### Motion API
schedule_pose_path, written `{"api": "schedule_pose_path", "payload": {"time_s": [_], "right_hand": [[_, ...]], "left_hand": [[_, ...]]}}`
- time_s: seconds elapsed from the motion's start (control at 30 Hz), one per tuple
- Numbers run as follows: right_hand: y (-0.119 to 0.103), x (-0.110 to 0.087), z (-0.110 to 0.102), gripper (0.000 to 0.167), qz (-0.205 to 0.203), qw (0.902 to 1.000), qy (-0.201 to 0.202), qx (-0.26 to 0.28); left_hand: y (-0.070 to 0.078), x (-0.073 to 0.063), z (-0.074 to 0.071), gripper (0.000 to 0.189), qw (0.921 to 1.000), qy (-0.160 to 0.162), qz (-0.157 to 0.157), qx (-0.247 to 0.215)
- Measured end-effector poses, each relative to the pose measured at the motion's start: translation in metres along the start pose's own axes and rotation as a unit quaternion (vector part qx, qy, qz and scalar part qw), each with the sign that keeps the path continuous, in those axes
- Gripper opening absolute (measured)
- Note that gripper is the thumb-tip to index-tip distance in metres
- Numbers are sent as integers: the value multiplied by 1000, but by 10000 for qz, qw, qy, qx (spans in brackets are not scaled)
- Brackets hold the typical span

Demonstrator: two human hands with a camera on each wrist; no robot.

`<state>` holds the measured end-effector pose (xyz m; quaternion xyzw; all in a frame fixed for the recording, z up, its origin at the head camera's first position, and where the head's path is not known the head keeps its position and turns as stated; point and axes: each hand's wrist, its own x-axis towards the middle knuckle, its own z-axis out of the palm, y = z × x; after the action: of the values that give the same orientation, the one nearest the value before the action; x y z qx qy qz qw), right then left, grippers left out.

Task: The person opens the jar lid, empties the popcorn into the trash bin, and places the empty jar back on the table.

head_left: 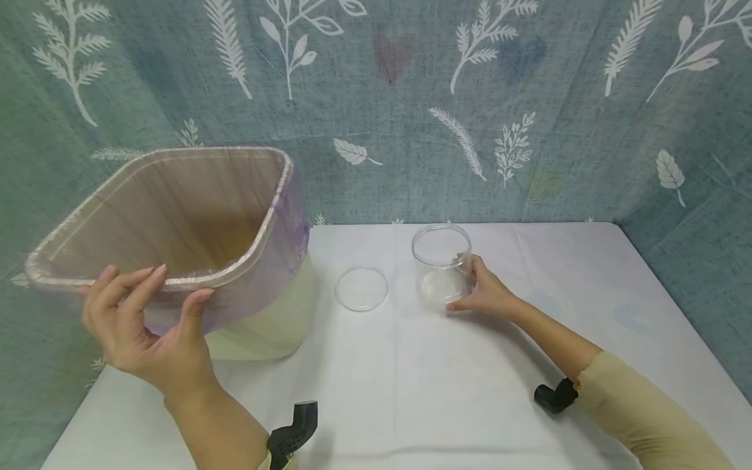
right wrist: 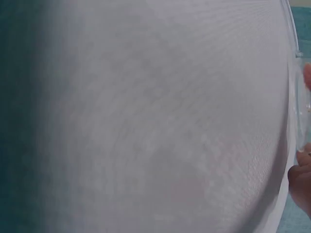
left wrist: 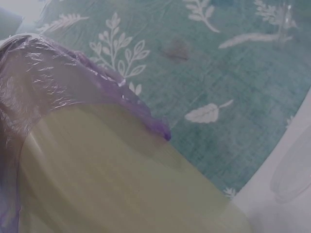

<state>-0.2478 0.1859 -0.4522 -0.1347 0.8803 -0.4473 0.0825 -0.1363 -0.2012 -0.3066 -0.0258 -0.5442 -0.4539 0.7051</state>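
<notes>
A pale yellow-green trash bin [head_left: 264,326] stands at the left, its top lined with a translucent purple plastic bag [head_left: 249,290] folded over the rim. My left hand [head_left: 147,333] touches the bin's near rim, palm turned upward, with fingertips and thumb against the bag; the left wrist view shows the bin's wall [left wrist: 112,170] but no hand. A clear round jar [head_left: 437,281] stands upright right of centre, and my right hand [head_left: 487,290] grips its right side between thumb and fingers. On the table between bin and jar lies a clear round lid [head_left: 361,289].
A white cloth covers the table [head_left: 376,391]. Behind it and at both sides hangs a blue-green leaf-patterned curtain [head_left: 376,130]. Black camera mounts sit on the left wrist [head_left: 290,431] and right wrist [head_left: 555,395].
</notes>
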Motion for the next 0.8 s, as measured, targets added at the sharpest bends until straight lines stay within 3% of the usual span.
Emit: {"api": "schedule_pose_path", "payload": {"time_s": [0.23,0.4,0.57,0.63,0.8], "right_hand": [[7,2,5,111,-195,9995,-46,-231],[6,1,6,111,-116,9996,-61,-259],[6,0,6,124,8,9998,-153,-132],[6,0,5,131,-43,9998,-203,-31],[4,-4,0,138,-199,9995,-116,237]], "left_hand": [[2,0,1,68,10000,23,-54,-71],[3,0,1,69,10000,10,-75,-54],[1,0,1,71,10000,44,-17,-34],[1,-1,1,77,9999,151,57,-19],[10,-4,9,96,9957,611,607,327]]}}
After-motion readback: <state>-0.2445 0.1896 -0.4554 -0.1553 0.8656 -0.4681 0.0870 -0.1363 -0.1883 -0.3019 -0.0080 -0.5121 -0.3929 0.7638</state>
